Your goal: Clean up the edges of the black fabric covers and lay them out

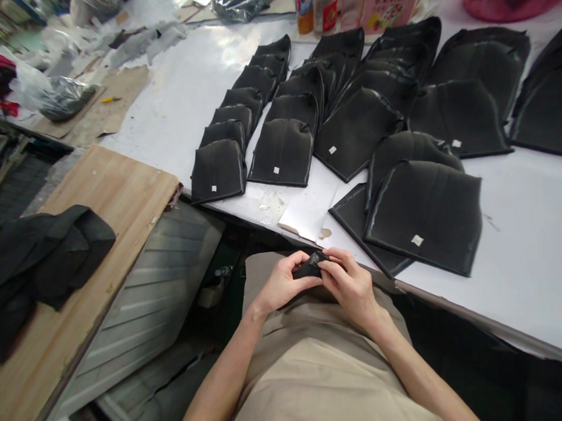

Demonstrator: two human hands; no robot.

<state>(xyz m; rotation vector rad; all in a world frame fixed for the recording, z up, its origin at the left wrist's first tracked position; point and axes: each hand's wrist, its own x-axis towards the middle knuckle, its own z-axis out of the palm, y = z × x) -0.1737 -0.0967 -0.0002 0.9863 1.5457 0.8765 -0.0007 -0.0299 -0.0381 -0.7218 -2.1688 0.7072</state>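
Note:
Both hands meet over my lap, just below the white table's near edge [468,311]. My left hand [281,283] and my right hand [350,283] are closed together on a small crumpled black piece [312,263], fingers pinching it from each side. On the table beyond lie many flat black fabric pieces in overlapping rows: a left row [220,169], a middle row [284,151], and larger ones at the right [426,212]. Each carries a small white tag.
A wooden board [107,189] at the left holds a heap of black cloth [38,260]. Bottles [315,8] and a pink box stand at the table's far edge. Plastic bags and cardboard clutter the far left. A grey ribbed panel [164,273] lies below.

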